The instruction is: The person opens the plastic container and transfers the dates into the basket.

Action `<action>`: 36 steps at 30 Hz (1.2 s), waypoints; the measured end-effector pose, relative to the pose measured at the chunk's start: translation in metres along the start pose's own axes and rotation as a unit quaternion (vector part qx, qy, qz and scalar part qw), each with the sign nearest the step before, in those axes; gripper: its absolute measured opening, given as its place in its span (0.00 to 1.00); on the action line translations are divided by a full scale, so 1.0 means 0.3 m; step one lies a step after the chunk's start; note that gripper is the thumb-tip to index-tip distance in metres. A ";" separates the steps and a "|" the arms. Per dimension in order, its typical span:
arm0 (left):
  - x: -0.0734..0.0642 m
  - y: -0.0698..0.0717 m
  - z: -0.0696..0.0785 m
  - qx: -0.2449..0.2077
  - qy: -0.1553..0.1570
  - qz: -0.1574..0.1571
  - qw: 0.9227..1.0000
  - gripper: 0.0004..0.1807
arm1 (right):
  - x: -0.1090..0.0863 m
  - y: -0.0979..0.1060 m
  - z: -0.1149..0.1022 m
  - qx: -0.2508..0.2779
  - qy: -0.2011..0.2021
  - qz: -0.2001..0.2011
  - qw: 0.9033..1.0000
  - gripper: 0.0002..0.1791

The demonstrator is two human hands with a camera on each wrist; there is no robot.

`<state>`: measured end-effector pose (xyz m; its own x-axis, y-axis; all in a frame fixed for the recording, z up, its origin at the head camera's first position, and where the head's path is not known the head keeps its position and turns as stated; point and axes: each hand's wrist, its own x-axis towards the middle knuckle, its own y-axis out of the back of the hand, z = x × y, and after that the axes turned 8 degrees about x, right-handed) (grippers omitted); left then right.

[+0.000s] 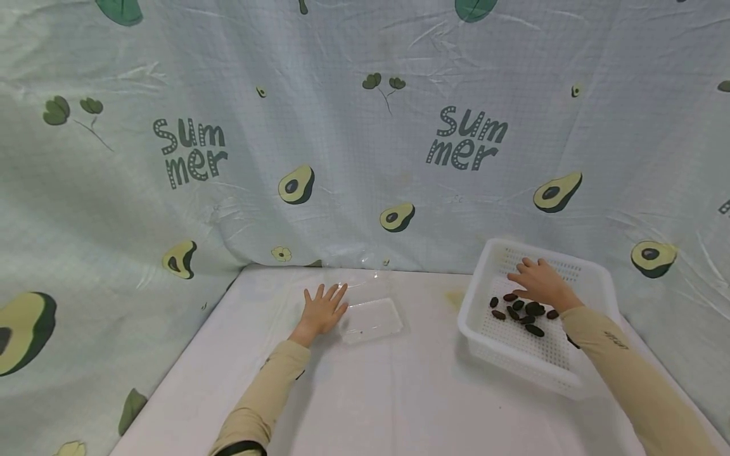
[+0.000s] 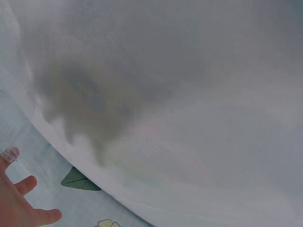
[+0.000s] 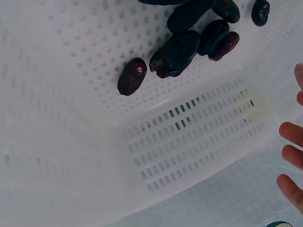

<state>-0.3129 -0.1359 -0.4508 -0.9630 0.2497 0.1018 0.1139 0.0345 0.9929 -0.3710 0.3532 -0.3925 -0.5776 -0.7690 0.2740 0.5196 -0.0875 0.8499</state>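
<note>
Dark brown dates (image 1: 534, 330) lie in a loose group on the perforated floor of a white plastic basket (image 1: 479, 342). Over them, inside the basket's outline, my right hand (image 1: 538, 283) hovers with fingers spread and nothing held. In the right wrist view its fingertips (image 3: 291, 135) show at the right edge, apart from the dates (image 3: 177, 53). A clear plastic box (image 1: 373, 322) sits on the table, left of the basket. My left hand (image 1: 321, 310) is at its left side, fingers spread; a bit of clear plastic (image 2: 8, 154) shows at one fingertip in the left wrist view.
The white table (image 1: 433, 392) ends at a hanging sheet (image 1: 342, 126) printed with avocados and lettering. Tall slotted walls surround the dates. The basket stands near the table's right edge.
</note>
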 end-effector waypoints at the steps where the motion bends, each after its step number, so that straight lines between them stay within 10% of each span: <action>1: 0.000 0.000 -0.001 -0.002 -0.001 0.003 1.000 0.28 | 0.004 0.037 -0.014 0.008 -0.011 -0.015 1.000 0.16; 24: -0.003 0.014 -0.002 -0.079 -0.010 0.042 0.996 0.28 | -0.012 0.279 -0.228 0.245 -0.064 0.028 0.967 0.06; 36: -0.125 0.102 0.066 -0.073 -0.093 0.094 0.989 0.27 | -0.028 0.310 -0.372 0.295 -0.091 0.060 0.949 0.07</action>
<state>-0.2683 -0.1250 -0.4254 -0.8653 0.4121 0.2852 0.2369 -0.1651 0.9574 -0.2476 0.2808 -0.3658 -0.6627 -0.6246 0.4131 0.1771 0.4052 0.8969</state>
